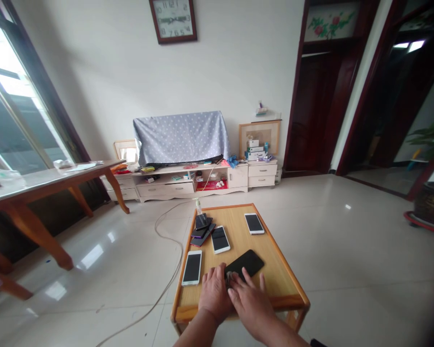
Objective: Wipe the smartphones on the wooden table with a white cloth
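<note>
A black smartphone [251, 261] lies slanted near the front of the small wooden table. My left hand [215, 293] is closed over its near left end, fingers bent and close together. A small crumpled grey cloth [229, 278] shows between the two hands. The fingertips of my right hand [252, 301] press this cloth against the phone, its outer fingers spread. Part of the phone and most of the cloth are hidden beneath the fingers. Left of my hands lies a white-framed phone [192, 268]; another white phone [220, 239] lies beyond them.
At the table's [282, 277] far right is a third white phone [254, 224]. Several dark phones [201, 230] are stacked at the far left, by a clear pump bottle [198, 206]. A cable [179, 274] runs across the floor. A low cabinet [238, 177] stands against the wall.
</note>
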`<state>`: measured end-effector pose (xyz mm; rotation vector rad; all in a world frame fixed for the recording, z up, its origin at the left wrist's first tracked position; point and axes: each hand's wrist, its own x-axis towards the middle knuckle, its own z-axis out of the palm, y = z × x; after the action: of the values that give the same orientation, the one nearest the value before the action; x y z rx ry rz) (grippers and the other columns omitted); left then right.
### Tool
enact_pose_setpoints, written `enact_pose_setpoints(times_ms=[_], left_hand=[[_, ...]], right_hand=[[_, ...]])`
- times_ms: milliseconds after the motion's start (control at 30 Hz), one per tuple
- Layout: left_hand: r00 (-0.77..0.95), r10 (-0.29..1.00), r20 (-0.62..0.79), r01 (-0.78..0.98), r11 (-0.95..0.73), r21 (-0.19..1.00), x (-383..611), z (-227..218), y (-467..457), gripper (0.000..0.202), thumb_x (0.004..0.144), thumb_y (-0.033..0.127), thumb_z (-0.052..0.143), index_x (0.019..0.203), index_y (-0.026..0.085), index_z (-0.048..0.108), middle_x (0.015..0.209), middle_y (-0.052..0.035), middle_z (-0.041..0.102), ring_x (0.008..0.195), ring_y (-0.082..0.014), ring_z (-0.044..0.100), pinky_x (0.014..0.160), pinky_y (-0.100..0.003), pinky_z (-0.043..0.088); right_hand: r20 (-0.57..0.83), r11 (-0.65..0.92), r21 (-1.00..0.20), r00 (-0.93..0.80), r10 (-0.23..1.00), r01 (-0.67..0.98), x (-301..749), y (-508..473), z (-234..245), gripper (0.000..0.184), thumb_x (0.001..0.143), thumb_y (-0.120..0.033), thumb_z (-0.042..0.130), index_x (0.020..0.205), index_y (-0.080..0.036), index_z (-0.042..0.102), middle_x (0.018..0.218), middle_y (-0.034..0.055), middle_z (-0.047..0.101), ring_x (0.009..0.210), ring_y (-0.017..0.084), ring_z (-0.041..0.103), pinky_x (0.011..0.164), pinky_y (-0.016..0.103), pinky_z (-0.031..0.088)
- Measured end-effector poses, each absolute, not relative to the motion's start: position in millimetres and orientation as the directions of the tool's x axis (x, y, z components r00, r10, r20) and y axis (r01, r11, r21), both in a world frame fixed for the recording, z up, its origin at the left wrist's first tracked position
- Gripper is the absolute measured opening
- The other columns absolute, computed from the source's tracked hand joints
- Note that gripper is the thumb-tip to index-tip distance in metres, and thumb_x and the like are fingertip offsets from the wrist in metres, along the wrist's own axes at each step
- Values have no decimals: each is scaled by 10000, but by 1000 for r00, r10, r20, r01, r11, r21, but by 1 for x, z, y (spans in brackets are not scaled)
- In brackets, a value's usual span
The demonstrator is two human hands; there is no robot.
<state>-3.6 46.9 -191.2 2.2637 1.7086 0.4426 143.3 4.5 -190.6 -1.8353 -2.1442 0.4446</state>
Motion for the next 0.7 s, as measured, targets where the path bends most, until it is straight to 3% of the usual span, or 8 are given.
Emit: enact_pose_setpoints(times_ms=[233, 300, 467, 533, 700], left_hand=[[238, 971, 31, 906, -233, 352, -3, -178, 42, 720, 700, 361, 617, 1383, 241, 424, 1355, -74, 558, 1269, -262, 454, 1105, -349, 257], [242, 970, 29, 906, -237, 351, -3, -179, 42, 719, 710, 374, 607, 1391, 237, 420, 1365, -74, 555, 1281, -264, 445, 1110, -353, 254], [246, 967, 66, 892, -253, 375, -6, -190, 46, 609, 804, 358, 509, 1391, 224, 419, 1370, -73, 561, 1253, -241, 464, 1092, -357, 279], [242, 968, 65, 891, -248, 379, -6, -191, 46, 601, 811, 356, 499, 1392, 223, 420, 1370, -78, 564, 1252, -245, 466, 1090, -362, 284], [223, 973, 64, 901, -231, 367, -4, -186, 44, 727, 702, 357, 586, 1400, 232, 425, 1362, -86, 564, 1269, -270, 466, 1113, -368, 271]], right_hand=[[-7, -178, -312, 186, 983, 933, 190, 42, -189, 628, 1012, -550, 63, 1441, -378, 487, 1574, -64, 364, 1514, 363, 86, 1115, 769, 70], [-6, -176, -297, 182, 983, 938, 185, 42, -191, 617, 1011, -551, 86, 1451, -367, 478, 1577, -56, 362, 1514, 362, 85, 1120, 763, 77], [9, 126, -367, -132, 991, 921, 137, 22, -196, 535, 1020, -505, 152, 1464, -422, 438, 1546, -62, 415, 1508, 307, 174, 1170, 693, 35], [9, 168, -379, -178, 984, 910, 133, 22, -196, 526, 1022, -496, 152, 1466, -436, 428, 1540, -64, 424, 1509, 302, 170, 1170, 690, 33], [5, -109, -314, 116, 993, 943, 173, 48, -196, 575, 1011, -510, 105, 1487, -399, 409, 1580, -58, 353, 1514, 345, 116, 1122, 752, 114]])
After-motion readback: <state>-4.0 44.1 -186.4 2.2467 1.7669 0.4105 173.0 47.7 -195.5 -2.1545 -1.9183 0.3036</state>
